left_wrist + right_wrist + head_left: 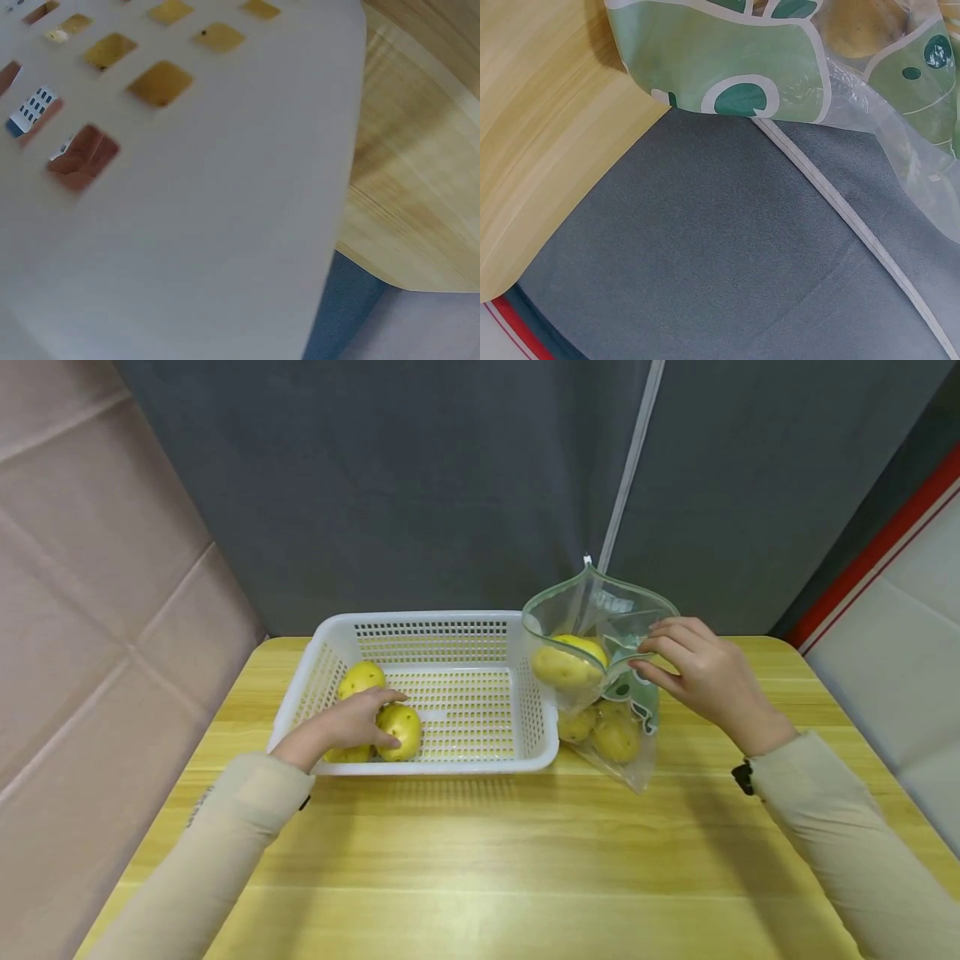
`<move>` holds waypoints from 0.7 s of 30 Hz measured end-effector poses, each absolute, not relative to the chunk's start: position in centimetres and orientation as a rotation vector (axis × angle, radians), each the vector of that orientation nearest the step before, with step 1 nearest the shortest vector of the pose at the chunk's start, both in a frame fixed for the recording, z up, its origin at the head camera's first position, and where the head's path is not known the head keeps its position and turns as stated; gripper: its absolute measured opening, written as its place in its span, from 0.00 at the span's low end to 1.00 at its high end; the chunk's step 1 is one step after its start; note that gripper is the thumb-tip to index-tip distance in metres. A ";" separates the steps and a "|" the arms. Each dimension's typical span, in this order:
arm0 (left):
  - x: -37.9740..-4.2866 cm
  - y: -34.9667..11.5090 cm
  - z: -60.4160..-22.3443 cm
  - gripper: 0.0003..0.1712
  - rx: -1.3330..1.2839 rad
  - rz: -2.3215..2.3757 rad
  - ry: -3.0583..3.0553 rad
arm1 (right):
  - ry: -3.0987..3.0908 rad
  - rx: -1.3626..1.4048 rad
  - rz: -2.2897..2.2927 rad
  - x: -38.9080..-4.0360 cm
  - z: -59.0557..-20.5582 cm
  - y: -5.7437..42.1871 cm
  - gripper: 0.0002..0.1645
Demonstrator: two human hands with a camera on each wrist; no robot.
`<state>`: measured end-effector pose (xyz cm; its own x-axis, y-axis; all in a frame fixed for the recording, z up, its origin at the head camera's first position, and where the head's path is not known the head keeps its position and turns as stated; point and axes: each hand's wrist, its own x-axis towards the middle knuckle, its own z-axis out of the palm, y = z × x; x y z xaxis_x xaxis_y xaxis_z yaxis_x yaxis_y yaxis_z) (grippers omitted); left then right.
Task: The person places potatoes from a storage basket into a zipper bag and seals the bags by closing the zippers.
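My left hand [352, 720] is down inside a white plastic basket [442, 767], its thumb and fingers around a yellow potato [402, 735]. Beside it lie another potato [362, 677] and one partly under the hand [348, 755]. In the left wrist view the basket's wall [240, 165] fills most of the picture and hides the hand's grasp. With thumb and fingers, my right hand [701, 672] pinches the rim of a clear zip bag [581, 602] with green print. The bag's mouth gapes, and several potatoes [617, 739] sit in it. Green print [705, 64] shows in the right wrist view.
Basket and bag stand side by side on a wooden table [480, 860], the bag against the basket's right end. Behind the table hangs a dark grey curtain [375, 485] with a pale strip. A pinkish padded wall [97, 610] borders the left side.
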<state>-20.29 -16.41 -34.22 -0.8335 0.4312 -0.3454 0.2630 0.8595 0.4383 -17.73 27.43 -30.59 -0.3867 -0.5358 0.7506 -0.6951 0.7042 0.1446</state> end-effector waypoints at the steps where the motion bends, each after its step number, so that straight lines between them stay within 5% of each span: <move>1: -20.3 -16.4 -34.2 0.43 0.513 0.520 2.596 | -2.082 0.938 0.244 -17.7 -30.6 27.4 0.33; 21: -20.5 -15.7 -34.5 0.48 0.554 0.411 2.605 | -2.083 0.939 0.243 -17.7 -30.6 27.4 0.33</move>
<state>-20.49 -15.73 -34.46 -0.8216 0.4440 -0.3575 0.3123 0.8753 0.3693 -17.68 27.43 -30.62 -0.3869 -0.5377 0.7491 -0.6958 0.7033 0.1454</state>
